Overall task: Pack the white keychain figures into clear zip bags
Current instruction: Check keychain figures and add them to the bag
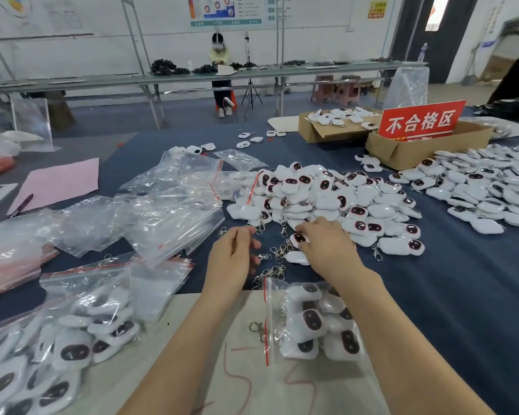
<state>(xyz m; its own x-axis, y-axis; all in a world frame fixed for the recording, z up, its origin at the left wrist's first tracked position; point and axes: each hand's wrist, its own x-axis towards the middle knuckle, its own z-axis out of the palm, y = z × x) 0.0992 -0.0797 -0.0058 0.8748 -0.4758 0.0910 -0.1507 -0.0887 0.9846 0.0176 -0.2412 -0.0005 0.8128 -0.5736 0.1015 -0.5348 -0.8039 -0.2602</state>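
Note:
A big heap of white keychain figures (327,196) with dark oval faces lies on the blue cloth ahead of me. My right hand (327,244) rests at the heap's near edge, its fingers curled round one figure (299,238). My left hand (232,256) hovers just left of it, fingers loosely bent, beside loose metal clasps (274,272). A clear zip bag (312,319) with several figures inside lies under my right forearm. Empty clear zip bags (168,211) are piled to the left.
Filled bags (60,345) lie at the lower left. A second spread of figures (486,190) covers the right side. Two cardboard boxes (414,148) with a red sign (420,121) stand at the back right. A pink sheet (60,181) lies far left. A person sits at a distant bench.

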